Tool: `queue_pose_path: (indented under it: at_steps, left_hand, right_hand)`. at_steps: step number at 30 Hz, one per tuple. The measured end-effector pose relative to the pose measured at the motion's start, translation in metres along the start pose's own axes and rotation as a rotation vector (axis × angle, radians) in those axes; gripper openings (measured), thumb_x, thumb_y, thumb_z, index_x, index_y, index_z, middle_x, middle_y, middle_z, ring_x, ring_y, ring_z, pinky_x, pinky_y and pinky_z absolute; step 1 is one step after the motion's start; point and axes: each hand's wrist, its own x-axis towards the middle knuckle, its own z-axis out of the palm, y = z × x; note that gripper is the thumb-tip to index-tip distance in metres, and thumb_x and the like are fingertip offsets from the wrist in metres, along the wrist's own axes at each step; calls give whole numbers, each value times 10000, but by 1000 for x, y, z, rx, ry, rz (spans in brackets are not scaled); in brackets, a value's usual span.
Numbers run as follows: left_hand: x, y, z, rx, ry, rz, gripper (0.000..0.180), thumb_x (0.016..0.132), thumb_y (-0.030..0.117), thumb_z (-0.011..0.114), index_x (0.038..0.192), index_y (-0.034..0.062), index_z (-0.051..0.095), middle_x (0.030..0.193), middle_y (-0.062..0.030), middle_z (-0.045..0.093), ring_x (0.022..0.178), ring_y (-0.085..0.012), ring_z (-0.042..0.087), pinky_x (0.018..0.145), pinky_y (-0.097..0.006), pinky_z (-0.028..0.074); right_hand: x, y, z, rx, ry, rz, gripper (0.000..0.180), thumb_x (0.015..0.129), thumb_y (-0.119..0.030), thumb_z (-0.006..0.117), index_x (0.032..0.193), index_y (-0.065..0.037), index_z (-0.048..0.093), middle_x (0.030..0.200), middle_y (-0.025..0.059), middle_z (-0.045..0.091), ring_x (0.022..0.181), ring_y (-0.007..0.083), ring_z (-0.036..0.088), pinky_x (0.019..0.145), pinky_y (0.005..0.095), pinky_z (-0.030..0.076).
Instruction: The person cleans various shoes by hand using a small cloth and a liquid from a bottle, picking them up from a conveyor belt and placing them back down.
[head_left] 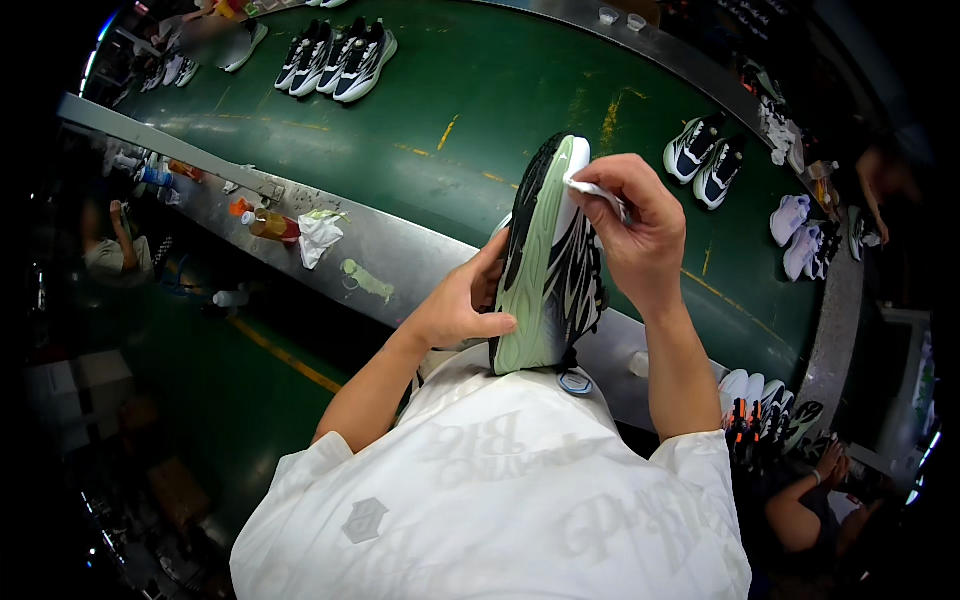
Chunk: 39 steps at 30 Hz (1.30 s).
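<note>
A sneaker [533, 285] with a pale green midsole, black outsole and black-and-white upper stands on end in front of my chest, its side turned up. My left hand [462, 305] is closed around its outsole side, the thumb lying on the green midsole. Between the thumb and fingers of my right hand [645, 228] is a small white cloth [598, 191]. The cloth touches the midsole edge near the sneaker's far end. What lies under the left fingers is hidden by the shoe.
Beyond me runs a green conveyor belt [470, 95] carrying dark-and-white sneakers [337, 60] and another pair [705, 160] at the right. On the metal ledge [400, 255] are a bottle of amber liquid [272, 226] and a crumpled white cloth [320, 238]. More shoes [760, 400] stand at my right; other people work around the belt.
</note>
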Motion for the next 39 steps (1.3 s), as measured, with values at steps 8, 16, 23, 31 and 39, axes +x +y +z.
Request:
queue_pose_path:
  at_steps: [8,16,23,31,39]
  left_hand:
    - [-2,5,2,113,-5,-24,1129,750,161,784,1608,-8,71,1483,-201,446,1303,-241,497,1112,-356,376]
    - [-4,3,-4,64,-21,-45,1084,775,87,766,1609,-4,80,1510,-184,417,1338,-228,466,1124,-352,370]
    - [3,-7,-13,-42,-27,-51,1064,811,87,770,1598,-34,63,1546,-180,370,1382,-227,418,1134,-358,367]
    - [-4,-8,-31,-45,5,-98,986,881,136,738,1589,-54,79,1523,-172,397,1375,-219,429,1120,-347,386]
    - [-4,-21,-46,-148,11,-133,993,921,327,737,1583,-59,105,1364,-146,527,1228,-173,521,1033,-305,441]
  right_hand:
    - [25,-3,0,-98,95,68,107,832,23,719,937,7,706,852,84,690,779,175,657,700,283,514]
    - [-2,-14,9,-153,-52,4,168,789,63,724,933,-12,683,869,96,670,745,236,678,654,325,541]
    - [-7,-1,21,-222,-58,-14,197,780,60,734,948,-27,679,885,107,665,740,256,684,627,339,544]
    - [-37,3,46,-217,-183,51,200,784,86,721,953,-13,680,895,95,661,751,222,671,648,313,534]
    - [-46,21,52,-163,-275,114,164,793,6,734,928,-63,672,866,79,643,713,283,662,616,359,536]
